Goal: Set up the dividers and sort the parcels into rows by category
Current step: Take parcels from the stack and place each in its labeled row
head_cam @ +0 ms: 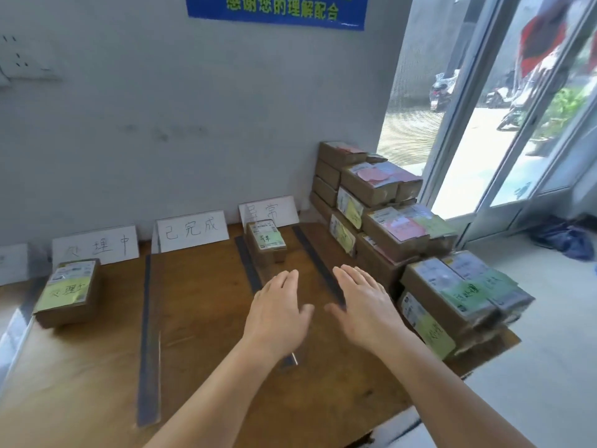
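- Two parcels lie sorted on the brown desk [200, 318]: one parcel with a yellow note [66, 291] lies at the left, in front of a white card [95, 244]; a second parcel with a green note [266, 244] lies further right, just before another white card [268, 211].
- Between those two cards stands a third, the middle card [192, 230], with no parcel before it. A fourth card's edge [13, 263] shows at far left.
- Three dark flat strips plainly serve as dividers: a long strip [148, 337] between the left and middle rows, a shorter strip [248, 268] left of the green-note parcel and partly under the left hand, and a right strip [318, 261] beside the pile.
- The unsorted pile of parcels [397, 234] is stacked at the desk's right end; its number cannot be counted.
- The left hand [279, 315] and right hand [368, 308] hover palm down over the desk, side by side, fingers straight and loosely spread, holding nothing.
- A blue poster [277, 8] hangs on the wall; a glass door [504, 108] stands at right.
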### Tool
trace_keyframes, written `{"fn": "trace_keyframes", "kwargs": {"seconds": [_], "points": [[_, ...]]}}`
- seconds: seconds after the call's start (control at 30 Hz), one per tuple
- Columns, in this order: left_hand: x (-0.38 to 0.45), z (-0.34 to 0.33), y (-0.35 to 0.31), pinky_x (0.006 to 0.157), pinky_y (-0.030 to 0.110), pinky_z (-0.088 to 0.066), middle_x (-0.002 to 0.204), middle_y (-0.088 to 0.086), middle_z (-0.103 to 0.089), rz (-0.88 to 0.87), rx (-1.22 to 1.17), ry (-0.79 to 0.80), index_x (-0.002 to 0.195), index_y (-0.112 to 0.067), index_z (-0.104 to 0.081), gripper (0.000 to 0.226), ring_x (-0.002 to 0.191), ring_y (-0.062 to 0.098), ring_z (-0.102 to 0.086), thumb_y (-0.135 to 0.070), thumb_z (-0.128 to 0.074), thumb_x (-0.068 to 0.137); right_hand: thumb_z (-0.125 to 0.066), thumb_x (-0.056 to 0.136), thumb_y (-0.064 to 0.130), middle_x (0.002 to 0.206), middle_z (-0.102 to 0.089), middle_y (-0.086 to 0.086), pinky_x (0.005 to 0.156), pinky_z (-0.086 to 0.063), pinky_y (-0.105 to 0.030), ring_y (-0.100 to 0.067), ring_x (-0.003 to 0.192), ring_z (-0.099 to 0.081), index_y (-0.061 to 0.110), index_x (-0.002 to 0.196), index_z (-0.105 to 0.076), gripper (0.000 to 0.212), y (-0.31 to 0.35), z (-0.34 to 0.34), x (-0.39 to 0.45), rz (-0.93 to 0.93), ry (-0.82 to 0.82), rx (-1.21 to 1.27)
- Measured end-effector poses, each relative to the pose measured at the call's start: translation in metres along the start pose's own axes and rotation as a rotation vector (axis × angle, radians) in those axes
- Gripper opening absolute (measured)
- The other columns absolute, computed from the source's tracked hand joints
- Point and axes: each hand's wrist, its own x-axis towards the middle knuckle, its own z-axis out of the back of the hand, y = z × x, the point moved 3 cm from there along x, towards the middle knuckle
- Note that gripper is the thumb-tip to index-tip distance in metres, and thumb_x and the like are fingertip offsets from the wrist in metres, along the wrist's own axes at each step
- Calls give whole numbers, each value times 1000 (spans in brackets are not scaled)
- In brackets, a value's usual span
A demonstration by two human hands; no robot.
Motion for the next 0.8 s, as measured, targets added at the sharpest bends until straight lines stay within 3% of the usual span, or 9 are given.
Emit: {"fn": "trace_keyframes", "kwargs": {"seconds": [0.17, 0.37, 0.6, 0.8], "points": [[-1, -38, -68, 115, 31, -20, 156, -4, -24, -47, -62, 10, 151, -21, -21, 66, 144, 12, -19, -39, -51, 95, -54, 93, 41, 157, -20, 5, 116, -14, -38, -18, 146, -10, 24, 150, -20, 69, -66, 28, -27, -59, -39, 28], [11, -79, -132, 112, 28, -23, 155, -2, -28, -144, -104, 66, 151, -18, -22, 68, 142, 13, -24, -40, -53, 94, -55, 93, 40, 151, -32, 4, 113, -26, -40, -19, 140, -26, 22, 146, -29, 62, -132, 51, -45, -162, -103, 71], [38, -131, -174, 105, 27, -30, 154, 1, -26, -136, -246, 242, 152, -16, -14, 75, 139, 16, -29, -47, -50, 93, -56, 91, 38, 141, -44, -3, 102, -37, -37, -22, 128, -37, 23, 141, -38, 55, -194, 63, -43, -381, -229, 149], [56, -165, -198, 102, 38, -42, 146, 5, -31, -77, -339, 340, 151, -13, -14, 78, 128, 21, -40, -47, -52, 92, -62, 87, 30, 136, -46, -5, 103, -37, -38, -23, 124, -38, 19, 142, -38, 61, -250, 74, -37, -521, -296, 151]]}}
